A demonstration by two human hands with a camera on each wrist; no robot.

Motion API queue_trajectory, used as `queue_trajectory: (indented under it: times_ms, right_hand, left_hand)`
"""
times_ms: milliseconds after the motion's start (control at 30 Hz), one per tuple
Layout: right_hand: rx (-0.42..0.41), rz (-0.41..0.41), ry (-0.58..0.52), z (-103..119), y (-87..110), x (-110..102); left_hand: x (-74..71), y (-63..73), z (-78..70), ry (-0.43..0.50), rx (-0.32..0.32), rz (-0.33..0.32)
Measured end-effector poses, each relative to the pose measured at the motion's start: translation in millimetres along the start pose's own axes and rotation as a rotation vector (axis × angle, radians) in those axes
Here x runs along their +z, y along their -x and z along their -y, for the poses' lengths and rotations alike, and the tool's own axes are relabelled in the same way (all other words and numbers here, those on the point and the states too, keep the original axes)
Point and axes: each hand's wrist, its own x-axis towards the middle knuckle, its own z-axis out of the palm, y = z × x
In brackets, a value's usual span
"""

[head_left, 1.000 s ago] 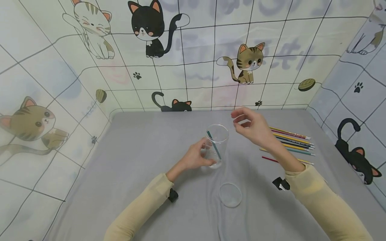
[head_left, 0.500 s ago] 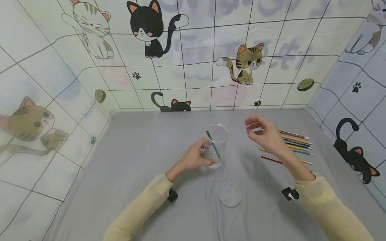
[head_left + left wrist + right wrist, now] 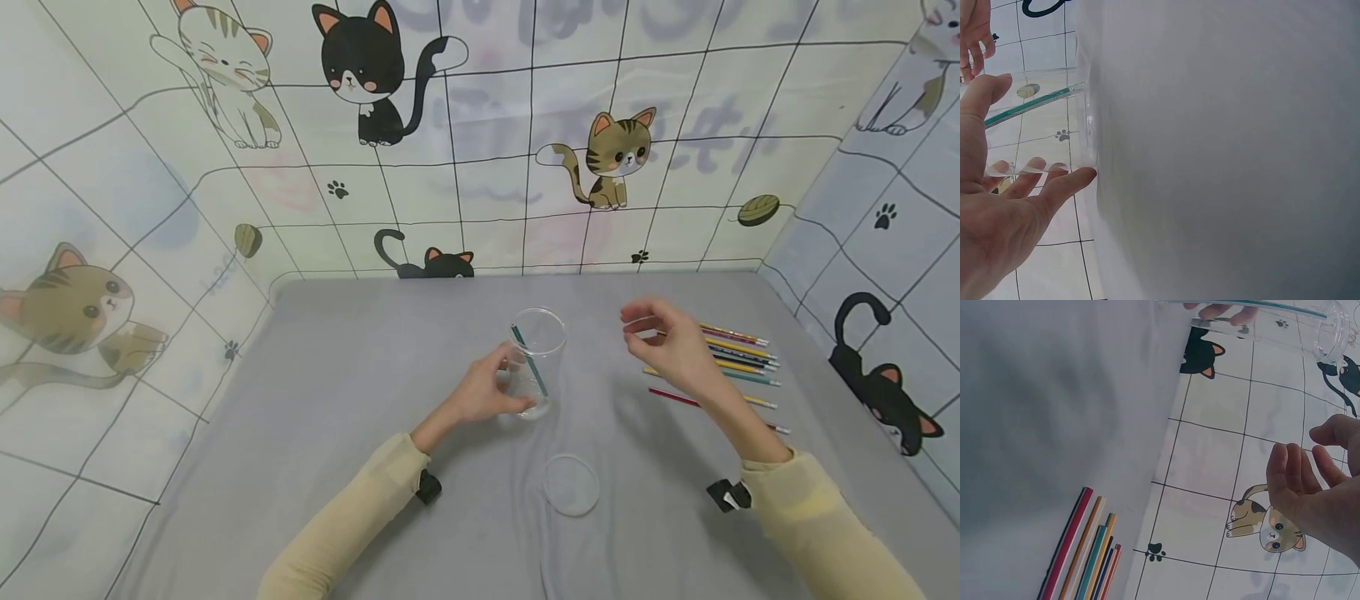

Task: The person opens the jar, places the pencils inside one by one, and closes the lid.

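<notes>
My left hand [image 3: 483,389] holds a clear cup [image 3: 542,367] by its side, thumb and fingers curved round it. One teal pencil [image 3: 529,360] leans inside the cup; the left wrist view shows this pencil [image 3: 1029,106] through the transparent wall. To the right, my right hand [image 3: 671,346] hovers above the table with loosely bent fingers and nothing between them. In the right wrist view the same hand [image 3: 1313,481] has thumb and fingertips apart. Several pencils [image 3: 738,358] in yellow, red, black and teal lie beyond and partly behind that hand.
A clear round lid [image 3: 572,485] lies flat in front of the cup. Grey cloth [image 3: 360,358] covers the table. Cat-patterned sheeting [image 3: 487,183] rises at the back and both sides. A dark red pencil [image 3: 675,397] lies nearest among the pencils.
My right hand has moved away from the cup, rightward and slightly nearer, toward the pencils. The left hand, cup and teal pencil stay where they were.
</notes>
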Motion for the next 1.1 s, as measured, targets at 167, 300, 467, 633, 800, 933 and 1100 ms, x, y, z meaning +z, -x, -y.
queue_trajectory:
  times_ms: [167,300,467,633,800,933,1100]
  right_hand:
    - [0.008,-0.010,-0.008,-6,4.1,0]
    - [0.025,-0.023,-0.001,-10,8.4,-1]
    - [0.057,-0.034,0.031,-16,13.7,-3]
    - [0.071,-0.043,0.040,-25,18.5,-6]
    - [0.076,-0.054,0.026,-33,23.8,-8]
    - [0.077,-0.062,0.031,-38,26.0,-9]
    - [0.085,-0.065,0.065,-41,28.3,-10]
  left_hand:
    - [-0.3,-0.2,0.5,0.006,0.014,-0.002]
    - [0.3,-0.2,1.5,0.008,0.051,-0.003]
    - [-0.2,-0.3,0.7,0.014,0.059,-0.003]
    - [-1.6,-0.7,-0.9,0.011,0.016,0.007]
    - [-1.7,-0.6,-0.9,0.000,0.003,0.020]
    - [-1.6,0.1,-1.0,0.000,0.002,0.019]
    - [-2.5,0.9,-2.4,0.002,0.009,0.017]
